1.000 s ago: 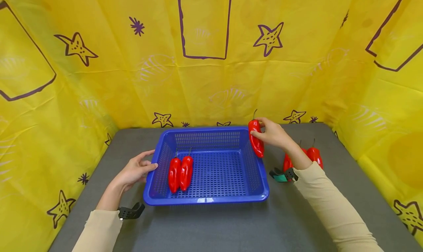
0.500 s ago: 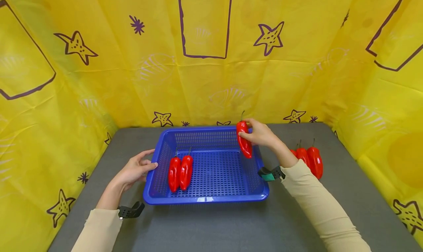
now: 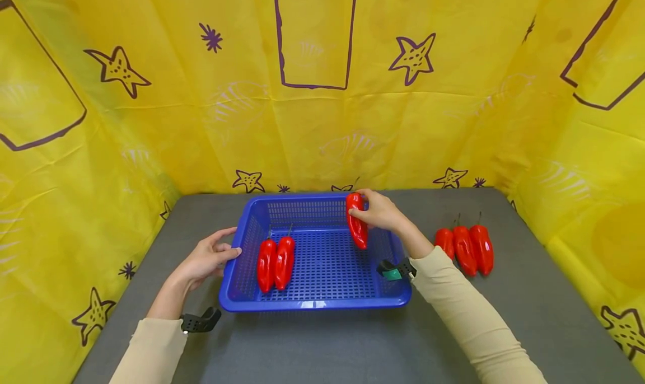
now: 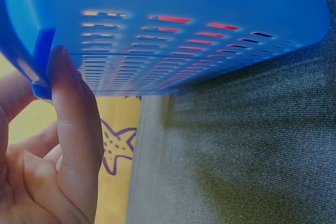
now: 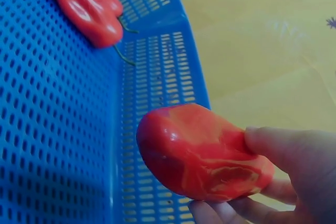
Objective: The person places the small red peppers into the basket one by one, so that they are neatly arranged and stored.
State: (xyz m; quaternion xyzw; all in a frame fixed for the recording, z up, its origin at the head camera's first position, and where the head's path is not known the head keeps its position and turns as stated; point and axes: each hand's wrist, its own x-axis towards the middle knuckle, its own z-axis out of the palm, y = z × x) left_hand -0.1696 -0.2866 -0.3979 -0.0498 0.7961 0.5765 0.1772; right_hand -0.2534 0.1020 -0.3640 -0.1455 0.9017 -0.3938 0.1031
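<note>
Nearest us, the left hand (image 3: pixel 204 259) pinches the left rim of the blue basket (image 3: pixel 314 304), thumb and fingers closed on the edge. Inside we spot two peppers (image 3: pixel 285 263) side by side at the left; three loose peppers (image 3: pixel 464 249) lie on the grey table (image 3: pixel 312 350) to our right. Farther off, here's the change: the right hand (image 3: pixel 382 211) has swung leftward from the right rim, so the held pepper (image 3: pixel 358 227) now hangs over the basket's inside, not yet set down. We see thumb and fingers clamped on it, forearm reaching in from the right, pepper tip downward.
</note>
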